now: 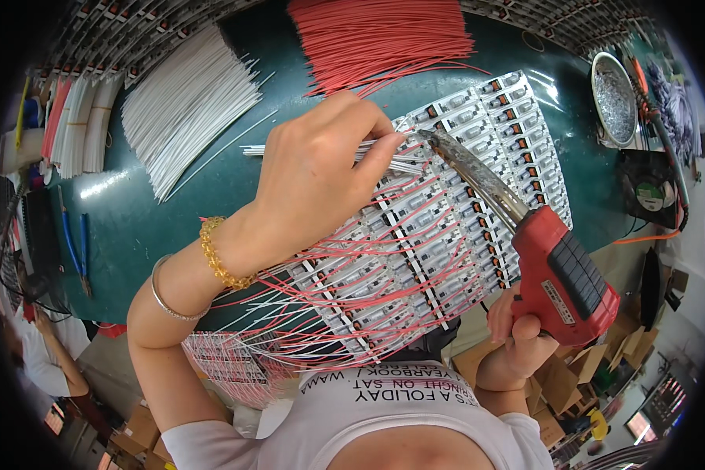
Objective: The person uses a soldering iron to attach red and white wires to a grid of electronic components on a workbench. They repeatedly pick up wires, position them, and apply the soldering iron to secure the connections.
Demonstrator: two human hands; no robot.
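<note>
On the green bench: left hand (321, 168) pinches white wires (384, 160) at circuit board panel (478, 157).
Right hand (517, 337) grips red soldering gun (560, 274), tip meeting wire ends for joining.

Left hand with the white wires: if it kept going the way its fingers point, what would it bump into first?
Probably the soldering gun, at its metal tip. The left hand pinches white wires aimed right at it, though depth is unclear.

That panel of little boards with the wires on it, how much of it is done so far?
Done: the lower rows of the panel of small boards already carry red and white wires. In hand: the left hand pinches white wires at the soldering gun tip, gun in the right hand. Left: the upper right rows look bare.
</note>
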